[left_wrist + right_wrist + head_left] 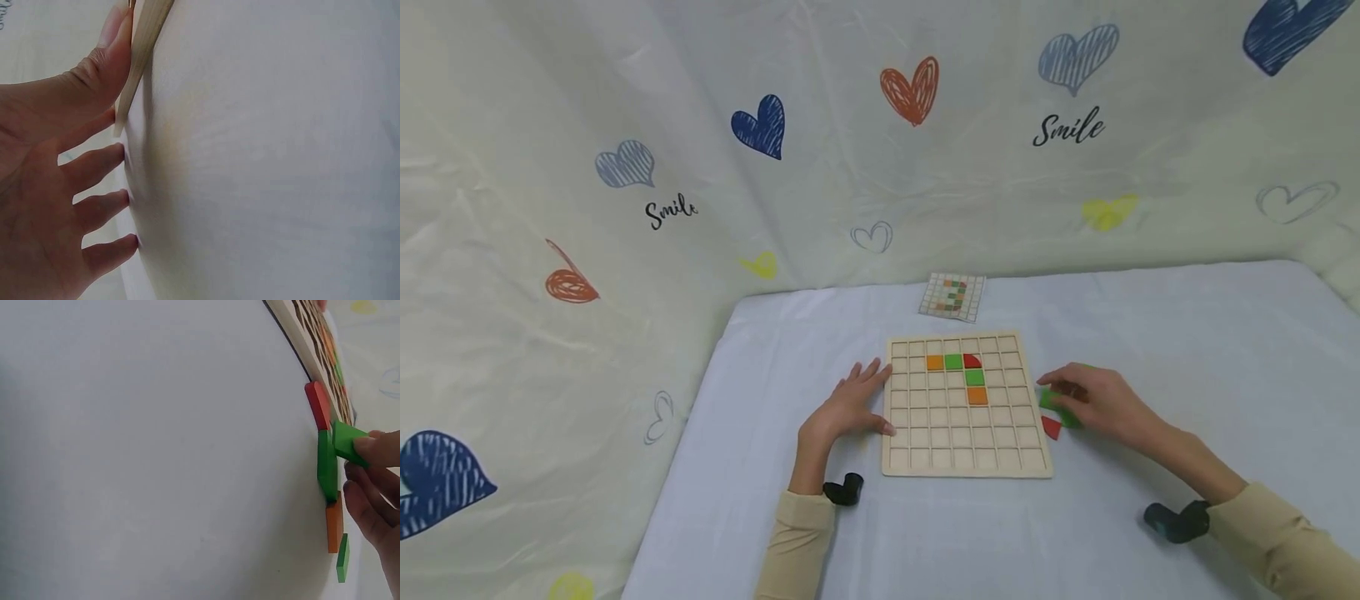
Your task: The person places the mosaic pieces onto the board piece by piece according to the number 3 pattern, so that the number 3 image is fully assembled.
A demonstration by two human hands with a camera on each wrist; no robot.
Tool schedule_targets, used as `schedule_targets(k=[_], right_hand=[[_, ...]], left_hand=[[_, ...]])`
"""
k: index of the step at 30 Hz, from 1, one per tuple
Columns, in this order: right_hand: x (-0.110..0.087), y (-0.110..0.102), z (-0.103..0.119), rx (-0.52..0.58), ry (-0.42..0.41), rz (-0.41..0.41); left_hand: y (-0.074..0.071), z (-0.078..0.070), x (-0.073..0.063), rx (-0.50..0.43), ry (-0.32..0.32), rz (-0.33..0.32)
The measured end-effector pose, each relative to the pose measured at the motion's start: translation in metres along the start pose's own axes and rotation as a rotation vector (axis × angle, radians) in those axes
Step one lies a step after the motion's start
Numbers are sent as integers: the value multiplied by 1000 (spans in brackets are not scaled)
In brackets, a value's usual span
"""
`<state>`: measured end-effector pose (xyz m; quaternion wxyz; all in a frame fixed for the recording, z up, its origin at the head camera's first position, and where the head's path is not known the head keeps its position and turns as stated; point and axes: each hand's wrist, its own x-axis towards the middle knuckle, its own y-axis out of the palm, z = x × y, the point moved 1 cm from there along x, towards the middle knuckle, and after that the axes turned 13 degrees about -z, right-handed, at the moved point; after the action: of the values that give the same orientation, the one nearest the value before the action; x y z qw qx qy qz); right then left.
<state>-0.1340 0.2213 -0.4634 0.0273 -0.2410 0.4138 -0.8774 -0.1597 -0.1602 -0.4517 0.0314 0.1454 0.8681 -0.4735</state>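
Observation:
A square wooden grid board (pixel 925 437) lies on the white cloth. Set in it are an orange tile (pixel 935 363), a green tile (pixel 953 362) and a red rounded tile (pixel 972 361) in a row, with another green tile (pixel 974 377) and orange tile (pixel 977 396) running down below. Spread fingers and thumb of my left hand (pixel 848 404) touch the board's left edge. Right of the board, my right hand (pixel 1105 400) pinches a green square tile (pixel 347 440) between thumb and fingers, raised over the loose tiles.
Loose beside the board lie a red tile (pixel 317 405), a green tile (pixel 326 465), an orange tile (pixel 335 526) and a further green tile (pixel 343 557). A pattern card (pixel 952 297) with a coloured grid lies behind the board. A heart-printed curtain (pixel 820 192) hangs behind the table.

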Motion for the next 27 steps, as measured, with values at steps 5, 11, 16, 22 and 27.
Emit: schedule_targets(k=[5, 11, 16, 22, 27], right_hand=[[-1, 0, 0, 15, -21, -27], [4, 0, 1, 42, 13, -31], [7, 2, 4, 81, 80, -5], [10, 8, 9, 140, 181, 13], [15, 15, 16, 160, 227, 36]], left_hand=[[2, 2, 0, 4, 8, 9], [1, 1, 1, 19, 12, 4], [-1, 1, 0, 5, 13, -1], [0, 1, -1, 15, 13, 6], [0, 1, 0, 15, 15, 4]])
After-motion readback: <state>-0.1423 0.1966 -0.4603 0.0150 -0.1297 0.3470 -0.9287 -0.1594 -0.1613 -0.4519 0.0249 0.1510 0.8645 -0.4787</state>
